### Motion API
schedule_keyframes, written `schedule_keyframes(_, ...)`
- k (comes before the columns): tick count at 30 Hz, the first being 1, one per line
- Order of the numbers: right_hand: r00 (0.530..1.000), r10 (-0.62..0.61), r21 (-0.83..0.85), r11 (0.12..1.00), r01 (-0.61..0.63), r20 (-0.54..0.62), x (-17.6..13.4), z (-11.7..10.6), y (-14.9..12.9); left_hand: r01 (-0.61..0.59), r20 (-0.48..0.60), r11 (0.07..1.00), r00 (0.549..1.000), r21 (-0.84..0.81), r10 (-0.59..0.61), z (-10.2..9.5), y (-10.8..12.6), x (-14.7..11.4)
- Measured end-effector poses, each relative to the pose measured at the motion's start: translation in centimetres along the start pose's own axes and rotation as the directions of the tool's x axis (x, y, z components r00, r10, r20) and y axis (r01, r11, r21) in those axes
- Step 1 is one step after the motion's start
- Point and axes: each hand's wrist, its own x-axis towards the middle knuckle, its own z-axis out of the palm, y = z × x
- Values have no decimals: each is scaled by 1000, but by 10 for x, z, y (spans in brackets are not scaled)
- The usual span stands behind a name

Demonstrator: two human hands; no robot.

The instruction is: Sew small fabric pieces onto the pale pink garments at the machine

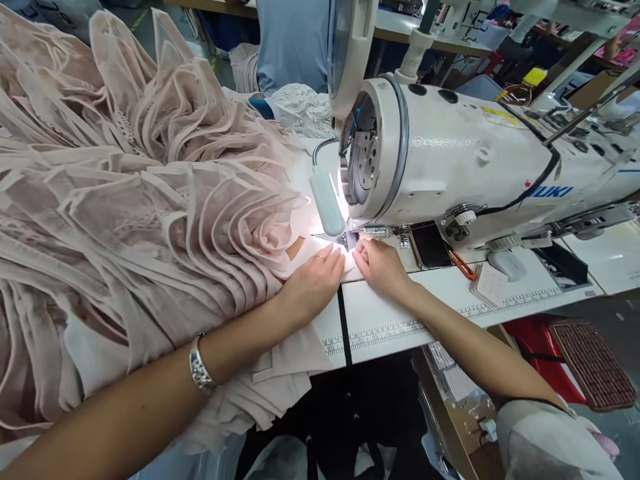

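At the needle area of a white sewing machine (440, 147), both hands press on pale pink fabric (300, 250). My left hand (315, 283) has its fingers drawn together on the cloth, left of the presser foot. On the right, my right hand (383, 267) pinches the fabric edge close to the foot. The needle and foot are mostly hidden behind a small pale lamp (327, 200) and my fingertips. A large heap of pale pink garments (165, 227) fills the left side, its folds running up to my left hand and under my left forearm.
Right of the needle lie a dark phone (430, 245), orange thread snips (463, 265), stacked paper tags (490, 285) and a black tray (565, 265). A ruler strip (390, 333) runs along the table's front edge. A person in blue (295, 47) is beyond the table.
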Motion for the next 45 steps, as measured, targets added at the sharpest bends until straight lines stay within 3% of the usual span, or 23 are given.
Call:
schedule_keyframes(3,996,15,214,977,5,-90,-1,3,4,182,-67,957,977,-227,-202,5,-3,-2)
schedule_keyframes(5,995,21,284,959,7,-94,-2,3,5,125,-79,952,985,-279,-152,6,1,-5)
schedule_keyframes(9,995,45,311,950,-15,-91,-2,1,5,-72,9,994,997,-82,73,1,16,-8)
schedule_keyframes(13,995,66,315,948,-41,-69,-1,1,3,-97,77,993,993,72,91,-4,21,-6)
schedule_keyframes(18,995,69,292,955,-47,-67,-2,3,8,-109,60,989,993,97,103,-2,16,-3)
schedule_keyframes(21,988,-31,269,960,72,-153,-8,3,15,-114,27,993,993,24,113,3,13,-2)
schedule_keyframes(24,944,-245,156,947,282,-218,-14,1,18,-59,-22,996,998,-73,58,6,12,-2)
schedule_keyframes(28,912,-390,-126,918,375,-125,-19,0,9,118,-16,990,993,-78,-119,4,14,0)
schedule_keyframes(31,914,-404,-242,891,383,-42,-18,0,2,68,25,997,997,-39,-67,1,19,3)
schedule_keyframes(35,913,-407,-217,891,400,14,-12,-4,9,-61,-12,996,998,58,62,3,26,6)
schedule_keyframes(40,953,-286,-177,938,299,97,-2,-3,31,-99,8,986,995,131,99,7,27,10)
schedule_keyframes(45,949,-303,-104,945,311,90,1,-2,42,-92,50,987,995,128,86,1,23,14)
